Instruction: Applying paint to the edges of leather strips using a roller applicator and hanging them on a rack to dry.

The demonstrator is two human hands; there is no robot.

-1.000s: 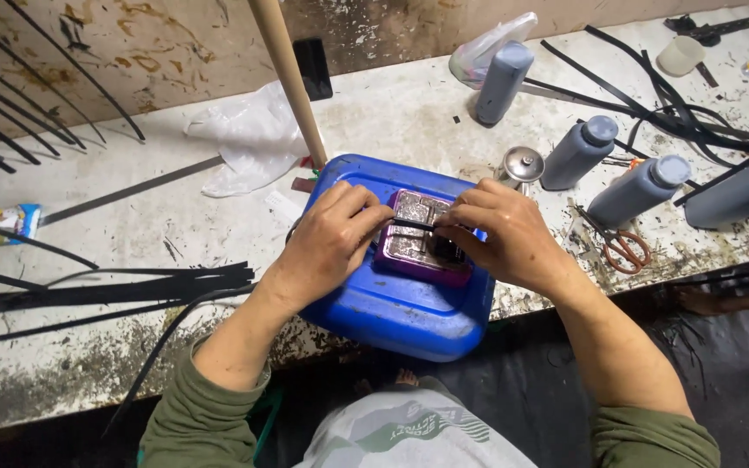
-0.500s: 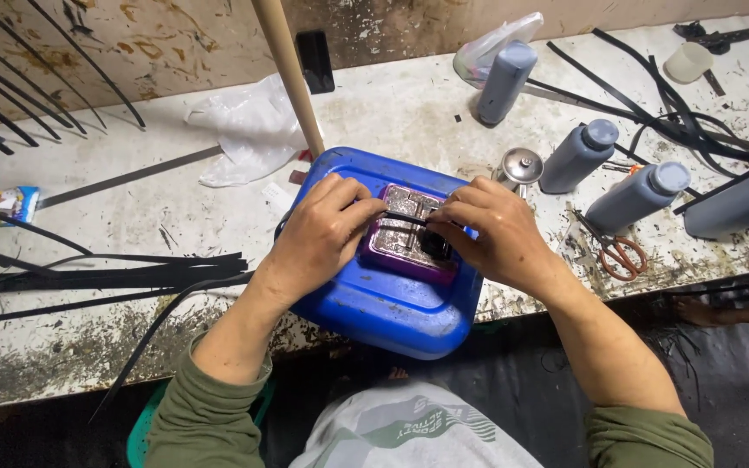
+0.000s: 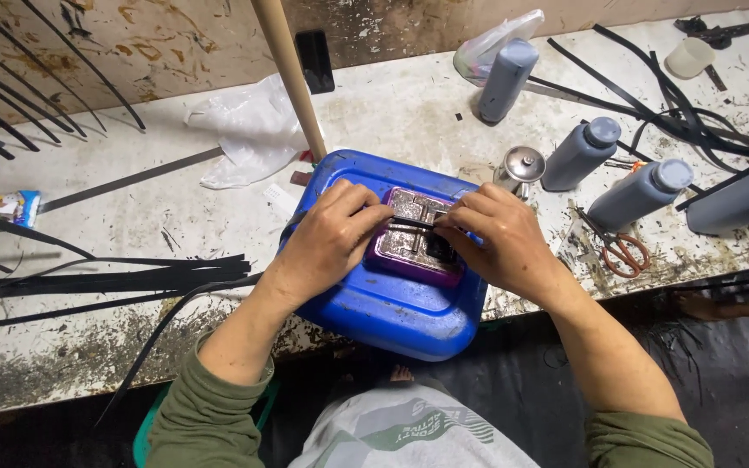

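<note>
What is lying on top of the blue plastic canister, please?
On the blue plastic canister lies a purple-rimmed rectangular metal block. The left hand and right hand press a thin black strip across it. The fingers cover the block's edges.

Hands: two, left hand [image 3: 333, 238] and right hand [image 3: 498, 243], both on the purple block.
Blue plastic jerrycans: one [image 3: 392, 299], lying flat.
Purple blocks with metal top: one [image 3: 415, 238], on the jerrycan.
Grey bottles: four, one upright [image 3: 506, 80], three lying tilted [image 3: 580, 153] [image 3: 641, 191] [image 3: 740, 199].
Scissors: one pair [image 3: 619, 249], orange handles.
Small metal cans: one [image 3: 519, 168].
Wooden poles: one [image 3: 290, 74].
White plastic bags: one [image 3: 251, 128].
Clear plastic bags: one [image 3: 485, 48], behind the upright bottle.
Black phones: one [image 3: 315, 61], against the wall.
White cups: one [image 3: 689, 57].
Black strips: many, too tangled to count.
</note>
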